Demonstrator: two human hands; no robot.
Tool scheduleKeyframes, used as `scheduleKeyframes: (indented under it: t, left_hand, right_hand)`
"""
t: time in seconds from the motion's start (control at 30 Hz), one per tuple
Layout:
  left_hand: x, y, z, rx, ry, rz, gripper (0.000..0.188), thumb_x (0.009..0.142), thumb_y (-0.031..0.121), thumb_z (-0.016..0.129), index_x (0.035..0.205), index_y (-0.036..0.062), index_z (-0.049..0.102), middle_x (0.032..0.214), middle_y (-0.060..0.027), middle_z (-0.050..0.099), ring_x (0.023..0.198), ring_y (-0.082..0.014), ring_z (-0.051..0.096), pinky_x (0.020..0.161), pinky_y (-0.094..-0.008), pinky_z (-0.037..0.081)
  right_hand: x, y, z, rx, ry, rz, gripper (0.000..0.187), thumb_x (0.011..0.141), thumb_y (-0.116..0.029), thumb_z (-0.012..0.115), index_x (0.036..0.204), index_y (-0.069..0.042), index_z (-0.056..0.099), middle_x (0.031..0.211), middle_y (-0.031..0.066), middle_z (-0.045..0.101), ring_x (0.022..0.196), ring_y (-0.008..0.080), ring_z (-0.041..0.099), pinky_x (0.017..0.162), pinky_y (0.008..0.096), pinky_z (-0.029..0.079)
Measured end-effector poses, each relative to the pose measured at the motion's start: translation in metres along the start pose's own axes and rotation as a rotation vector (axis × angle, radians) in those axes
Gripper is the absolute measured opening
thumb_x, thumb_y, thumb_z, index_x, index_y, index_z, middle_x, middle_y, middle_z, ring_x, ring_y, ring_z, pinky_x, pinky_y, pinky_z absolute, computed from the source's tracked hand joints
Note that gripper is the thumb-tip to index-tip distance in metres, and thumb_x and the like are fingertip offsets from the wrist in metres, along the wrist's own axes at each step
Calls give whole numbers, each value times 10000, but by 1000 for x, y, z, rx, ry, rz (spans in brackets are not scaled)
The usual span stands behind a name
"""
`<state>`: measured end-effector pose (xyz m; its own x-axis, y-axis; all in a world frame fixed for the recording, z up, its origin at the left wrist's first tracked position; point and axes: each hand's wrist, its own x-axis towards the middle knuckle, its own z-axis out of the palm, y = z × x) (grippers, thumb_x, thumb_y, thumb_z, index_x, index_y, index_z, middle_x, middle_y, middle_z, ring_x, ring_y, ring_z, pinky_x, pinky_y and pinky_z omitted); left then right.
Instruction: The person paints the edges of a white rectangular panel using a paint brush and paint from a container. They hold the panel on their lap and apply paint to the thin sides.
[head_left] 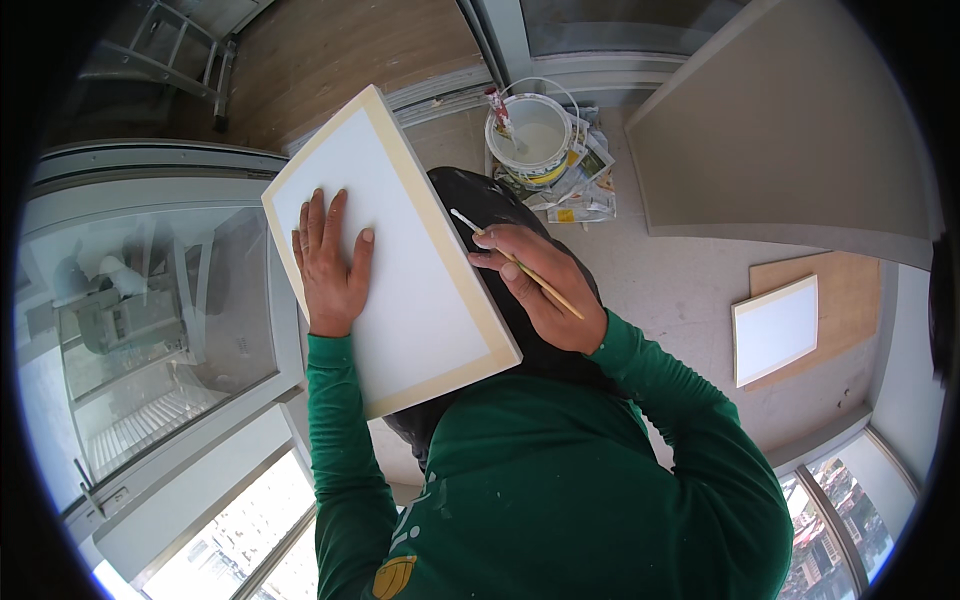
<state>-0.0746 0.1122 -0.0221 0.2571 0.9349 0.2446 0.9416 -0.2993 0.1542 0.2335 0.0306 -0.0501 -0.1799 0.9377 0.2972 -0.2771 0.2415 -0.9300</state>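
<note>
A white rectangular panel (408,265) with a cream border of tape or paint along its edges rests tilted across my lap. My left hand (333,265) lies flat on its white face, fingers spread, near the left edge. In my right hand (545,285) is a thin paintbrush (541,283) with a wooden handle, pinched between thumb and fingers. The brush's white-coated tip points up and left, just off the panel's right edge, over my dark trousers. It looks apart from the panel.
A white paint bucket (532,134) with a red-handled brush stands on newspapers (585,190) ahead. To the right, a smaller white panel (776,329) lies on a brown board (850,290). A large beige panel (780,130) stands at upper right. Glass doors (170,330) are at left, a ladder (190,60) beyond.
</note>
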Motion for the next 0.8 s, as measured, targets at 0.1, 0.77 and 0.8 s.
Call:
scheduleKeyframes:
  t: [0.1,0.77,0.8]
  left_hand:
    - [0,-1,1,9,1,3,610,1050,463,586,1578,160,555,1692,-193,427,1586,-458,337,1275,-658,219]
    - [-3,13,-6,16,-3,-64,612,1040,449,611,1582,171,549,1707,-191,400,1600,-451,304,1290,-654,173]
    - [-4,13,-5,27,0,-65,613,1039,447,612,1581,169,549,1707,-193,399,1600,-451,304,1290,-654,170]
  right_hand:
    - [-5,-1,0,19,13,-3,345,1130,-58,512,1463,30,535,1414,216,578,1249,319,677,1065,415,591]
    - [-2,6,-16,283,193,184,379,1099,-52,592,1470,6,535,1441,150,549,1057,236,747,925,332,566]
    - [-2,9,-17,305,183,178,392,1090,-16,581,1478,-2,530,1453,146,542,1067,236,744,930,339,568]
